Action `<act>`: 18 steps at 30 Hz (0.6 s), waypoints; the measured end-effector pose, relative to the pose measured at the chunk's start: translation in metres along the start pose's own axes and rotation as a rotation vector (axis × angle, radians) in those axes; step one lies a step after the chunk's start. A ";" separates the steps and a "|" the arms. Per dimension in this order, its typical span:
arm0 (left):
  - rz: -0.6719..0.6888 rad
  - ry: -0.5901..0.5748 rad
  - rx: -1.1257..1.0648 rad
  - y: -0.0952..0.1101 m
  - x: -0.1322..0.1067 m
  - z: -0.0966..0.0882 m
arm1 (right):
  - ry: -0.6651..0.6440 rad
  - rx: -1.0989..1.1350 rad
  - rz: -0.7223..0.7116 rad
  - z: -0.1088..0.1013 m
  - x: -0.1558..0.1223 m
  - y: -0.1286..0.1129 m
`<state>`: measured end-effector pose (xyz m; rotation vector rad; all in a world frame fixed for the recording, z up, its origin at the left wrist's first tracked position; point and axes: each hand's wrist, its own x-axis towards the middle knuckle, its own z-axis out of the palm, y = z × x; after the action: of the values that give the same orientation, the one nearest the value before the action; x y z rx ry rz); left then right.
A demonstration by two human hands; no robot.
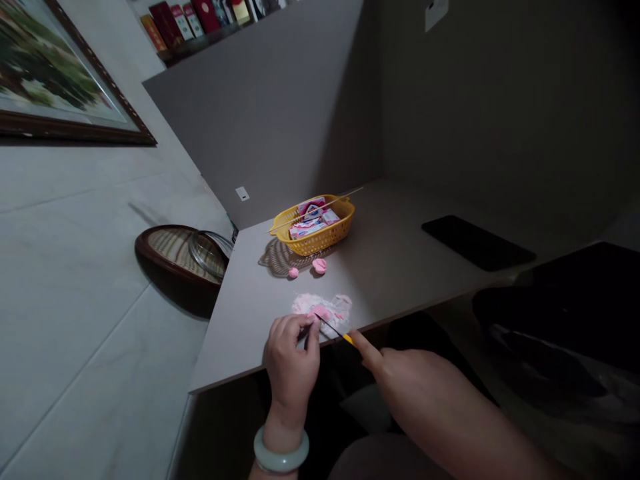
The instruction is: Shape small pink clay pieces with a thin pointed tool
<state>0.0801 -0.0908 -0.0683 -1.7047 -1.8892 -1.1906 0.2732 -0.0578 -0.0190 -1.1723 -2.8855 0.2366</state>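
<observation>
L hand (293,357) pinched, fingers closed at thin black pick (334,328) & pink clay (320,313), on fluffy pink-white mass (336,309). R hand (403,380) index out at pick's yellow end; grip can't tell. Jade bangle (281,451) on L wrist. Far: 2 pink lumps (319,266), yellow basket (330,223) on grey table (400,280); black phone (477,242) right.

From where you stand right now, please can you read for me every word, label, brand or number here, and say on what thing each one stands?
Nothing can be read: the printing on the pink-and-white packets in the yellow plastic basket and on the boxes along the high shelf is too small and blurred, and the white card on the wall shows no legible text.
</observation>
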 end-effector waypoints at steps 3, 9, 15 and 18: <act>-0.007 -0.003 -0.006 0.001 0.001 0.000 | -0.013 -0.014 -0.018 -0.005 0.007 -0.003; -0.004 0.003 0.008 0.000 0.002 0.000 | 0.048 0.011 -0.022 -0.012 0.023 -0.009; -0.005 0.004 -0.001 0.000 0.001 0.000 | 0.011 0.015 0.021 0.002 0.003 0.002; -0.018 0.001 0.000 0.000 0.002 0.001 | 0.067 0.028 0.001 -0.008 0.015 -0.004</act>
<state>0.0800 -0.0889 -0.0671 -1.6901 -1.9082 -1.1984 0.2604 -0.0496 -0.0114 -1.1548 -2.8141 0.2325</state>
